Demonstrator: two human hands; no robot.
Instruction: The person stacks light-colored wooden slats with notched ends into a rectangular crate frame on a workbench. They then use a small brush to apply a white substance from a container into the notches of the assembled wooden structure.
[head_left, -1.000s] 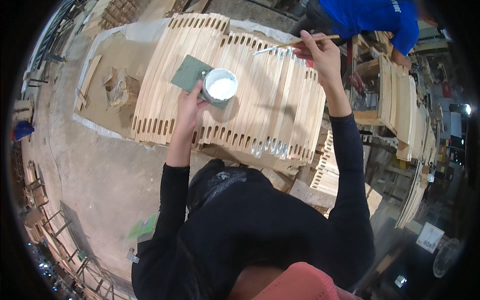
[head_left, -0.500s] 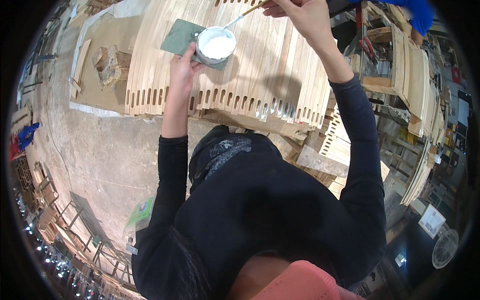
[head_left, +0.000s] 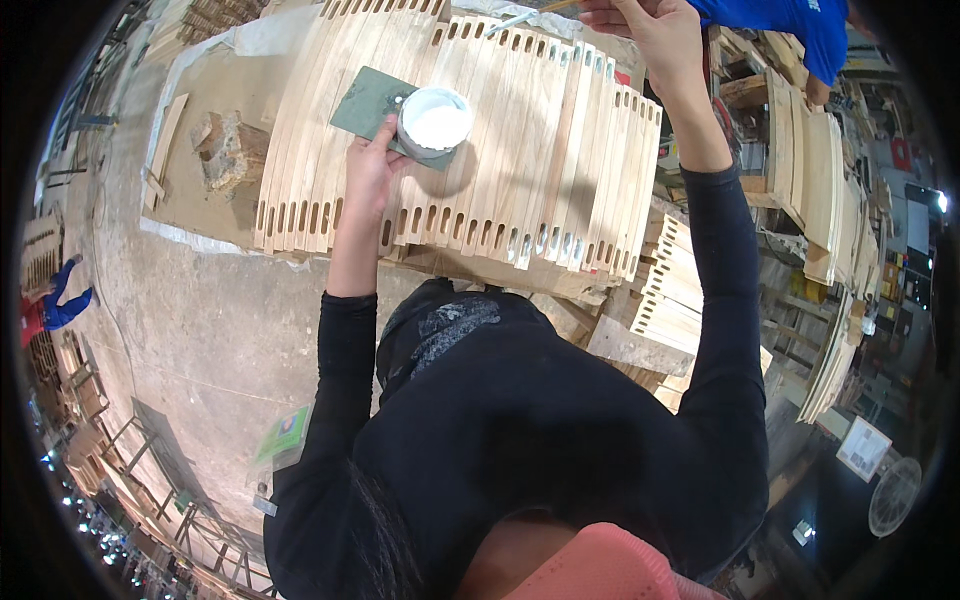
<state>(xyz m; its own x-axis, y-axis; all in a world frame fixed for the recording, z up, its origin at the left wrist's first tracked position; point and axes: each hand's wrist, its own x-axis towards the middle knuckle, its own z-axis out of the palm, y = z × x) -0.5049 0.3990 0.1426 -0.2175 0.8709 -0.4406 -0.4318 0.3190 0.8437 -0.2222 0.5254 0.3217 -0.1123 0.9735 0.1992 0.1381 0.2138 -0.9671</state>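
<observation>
My left hand (head_left: pixel 368 172) grips a flat dark-green board (head_left: pixel 362 104) by its near edge, thumb on top. A round tub of white paste (head_left: pixel 437 122) stands on that board, beside my thumb. Up at the top edge, my right hand (head_left: pixel 658 45) pinches the handle of a thin brush (head_left: pixel 515 20) coated white at its tip. The tip is at the far ends of a row of pale wooden slats (head_left: pixel 490 170) laid side by side, each end cut with an oval slot. Several slots toward the right look whitish inside.
More slotted slats (head_left: pixel 672 285) lie lower to the right. Left of the row, a rough wood chunk (head_left: pixel 228 152) rests on a brown sheet (head_left: pixel 195 75). Stacked curved boards (head_left: pixel 820 190) stand at right. A person in blue (head_left: pixel 800 30) is at the upper right; another (head_left: pixel 60 300) is far left.
The brush has left the tub and moved away to the slats' far ends, as my right hand went right. The board and tub stay in my left hand, slightly lower in view.
</observation>
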